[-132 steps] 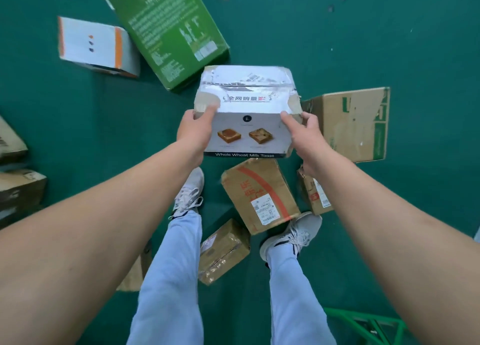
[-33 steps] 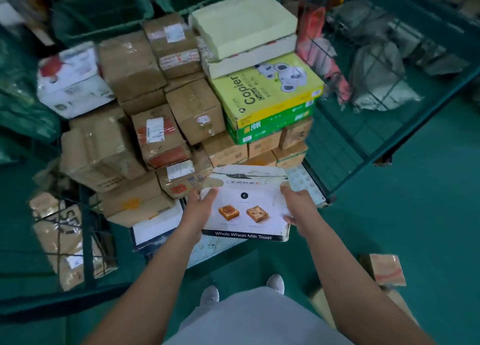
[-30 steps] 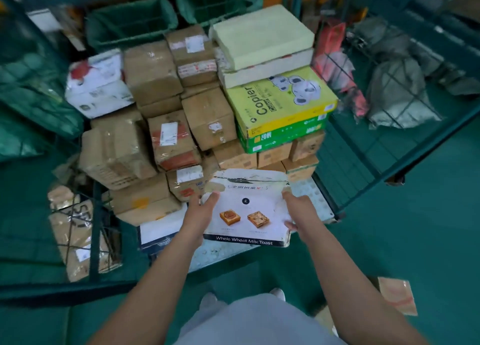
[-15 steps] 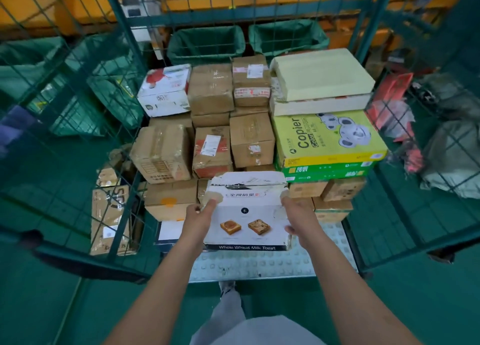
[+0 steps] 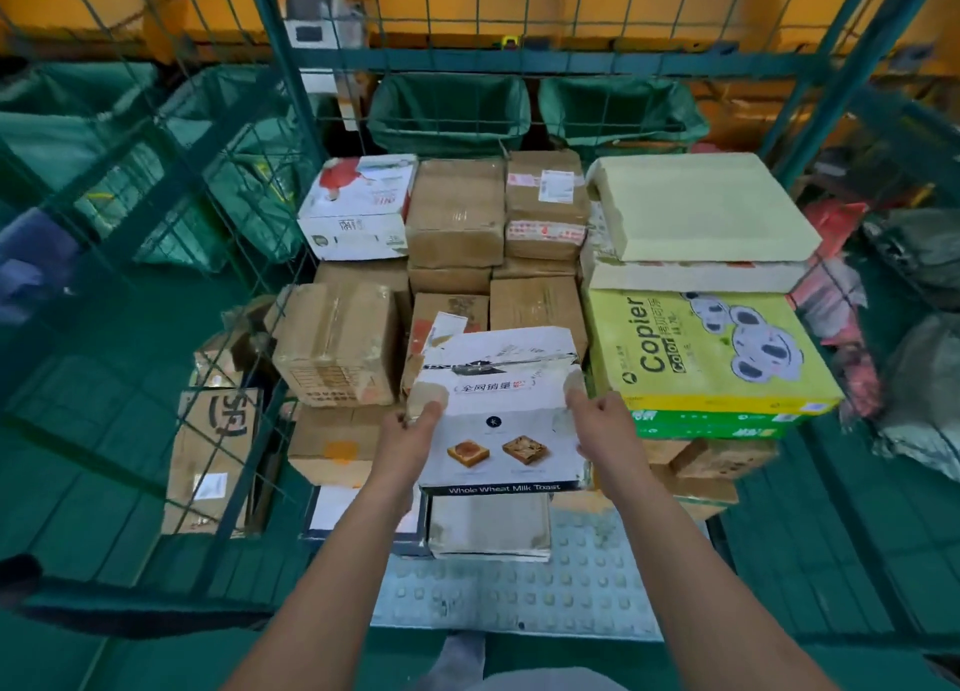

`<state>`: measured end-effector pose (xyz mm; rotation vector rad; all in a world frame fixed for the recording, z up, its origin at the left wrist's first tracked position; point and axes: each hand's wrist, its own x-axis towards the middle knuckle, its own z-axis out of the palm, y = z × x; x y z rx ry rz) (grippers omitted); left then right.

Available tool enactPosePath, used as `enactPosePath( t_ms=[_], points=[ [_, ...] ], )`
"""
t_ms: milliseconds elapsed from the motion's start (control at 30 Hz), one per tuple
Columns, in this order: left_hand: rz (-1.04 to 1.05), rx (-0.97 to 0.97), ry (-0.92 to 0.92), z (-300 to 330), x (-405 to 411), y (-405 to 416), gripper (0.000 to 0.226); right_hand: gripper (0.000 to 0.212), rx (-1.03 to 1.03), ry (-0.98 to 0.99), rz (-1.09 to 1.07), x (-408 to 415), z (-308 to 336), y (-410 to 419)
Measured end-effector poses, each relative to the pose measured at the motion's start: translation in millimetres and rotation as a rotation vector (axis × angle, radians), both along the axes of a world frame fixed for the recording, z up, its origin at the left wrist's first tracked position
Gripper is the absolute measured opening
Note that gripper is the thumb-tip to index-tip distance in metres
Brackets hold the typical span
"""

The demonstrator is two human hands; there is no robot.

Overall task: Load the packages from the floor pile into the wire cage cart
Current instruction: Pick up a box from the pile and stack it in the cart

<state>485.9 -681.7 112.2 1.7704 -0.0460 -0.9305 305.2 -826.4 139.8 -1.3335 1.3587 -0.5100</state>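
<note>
Both hands hold the white toast box [image 5: 501, 420] at frame center, inside the open front of the wire cage cart [image 5: 270, 66]: left hand [image 5: 408, 438] grips its left edge, thumb on the top face; right hand [image 5: 602, 430] grips the right edge, fingers curled around it. Box printed "Whole Wheat Milk Toast", torn flap on its far side; whether it rests on the box below can't be told. Cart holds a stack of packages: brown cartons [image 5: 457, 212] from 11 to 12 o'clock, a white-and-red box [image 5: 358, 207] at 11 o'clock, a yellow Copier paper box [image 5: 711, 352] at 3 o'clock sitting on a green box [image 5: 706, 425], pale flat slabs [image 5: 701, 212] on top at 1 o'clock. A taped brown carton [image 5: 337, 344] sits at 9 o'clock, just beside the toast box. Studded cart floor [image 5: 519, 602] shows bare at 6 o'clock. Behind the cart at 12 o'clock, two green-lined bins [image 5: 449, 113]. Outside the left mesh at 8 o'clock, a brown carton [image 5: 215, 456] stands upright.
</note>
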Motion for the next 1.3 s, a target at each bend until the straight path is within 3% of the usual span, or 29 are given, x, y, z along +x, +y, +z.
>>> enactPosePath(
  t_ms=[167, 400, 500, 767, 967, 1100, 1300],
  points=[
    [0.075, -0.012, 0.021, 1, 59, -38, 0.077, 0.042, 0.018, 0.045, 0.046, 73, -4, -45],
    [0.163, 0.014, -0.078, -12, 141, -75, 0.046, 0.029, 0.110, 0.007, 0.076, 156, -34, -83],
    [0.169, 0.045, -0.104, -17, 163, -90, 0.045, 0.025, 0.175, -0.046, 0.040, 178, -48, -95],
    [0.091, 0.153, -0.174, -39, 183, -124, 0.045, 0.039, 0.238, -0.035, -0.041, 216, -79, -138],
    [0.092, 0.175, -0.205, -43, 202, -131, 0.041, 0.079, 0.162, 0.091, 0.137, 229, -106, -145],
    [0.085, 0.215, -0.240, -50, 199, -133, 0.040, 0.049, 0.257, 0.015, 0.089, 240, -89, -151],
    [0.082, 0.226, -0.274, -41, 193, -132, 0.035, 0.069, 0.245, 0.029, 0.109, 240, -97, -144]
  ],
)
